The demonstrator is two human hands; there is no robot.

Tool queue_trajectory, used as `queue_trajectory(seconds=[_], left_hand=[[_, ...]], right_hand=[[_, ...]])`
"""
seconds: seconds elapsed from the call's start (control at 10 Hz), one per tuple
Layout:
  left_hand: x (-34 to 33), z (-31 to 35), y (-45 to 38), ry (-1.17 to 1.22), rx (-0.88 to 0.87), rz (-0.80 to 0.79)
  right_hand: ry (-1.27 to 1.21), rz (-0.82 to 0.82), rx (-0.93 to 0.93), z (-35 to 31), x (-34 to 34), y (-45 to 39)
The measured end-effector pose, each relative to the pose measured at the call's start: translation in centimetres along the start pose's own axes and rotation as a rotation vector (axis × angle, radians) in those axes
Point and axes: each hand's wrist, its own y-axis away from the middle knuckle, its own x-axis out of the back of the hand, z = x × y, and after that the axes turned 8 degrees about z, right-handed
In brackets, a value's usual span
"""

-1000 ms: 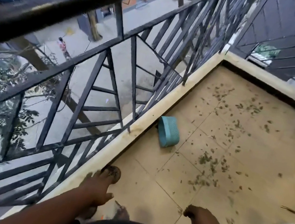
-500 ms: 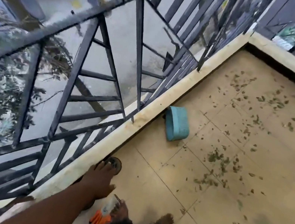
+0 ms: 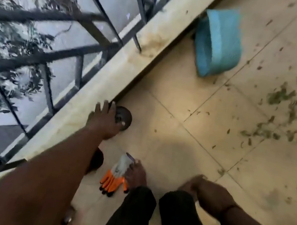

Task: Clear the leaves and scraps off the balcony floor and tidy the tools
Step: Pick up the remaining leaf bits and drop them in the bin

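Head: glove (image 3: 114, 177), fingers toward camera.

tiled floor (image 3: 177, 89) | pale ledge (image 3: 110, 77) | dark railing (image 3: 40, 57)

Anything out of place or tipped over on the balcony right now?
Yes: the blue basket lies on its side by the ledge, leaf scraps litter the tiles, and an orange glove lies loose on the floor.
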Motion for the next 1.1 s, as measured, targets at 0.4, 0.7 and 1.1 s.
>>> queue_trajectory(seconds=[0.4,0.7,1.1], left_hand=[[-4.9,-0.8,-15.8,-0.079,-0.011,0.108],[-9.2,-1.3,-19.9,0.012,0.015,0.203],[-11.6,-1.6,-19.5,-0.028,-0.054,0.462]], right_hand=[[0.199,0.526,0.071,-23.4,24.0,-28.1],[0.267,0.718,0.209,-29.8,25.4,-38.6],[0.527,0.754,0.364,-27.3,23.8,-43.8]])
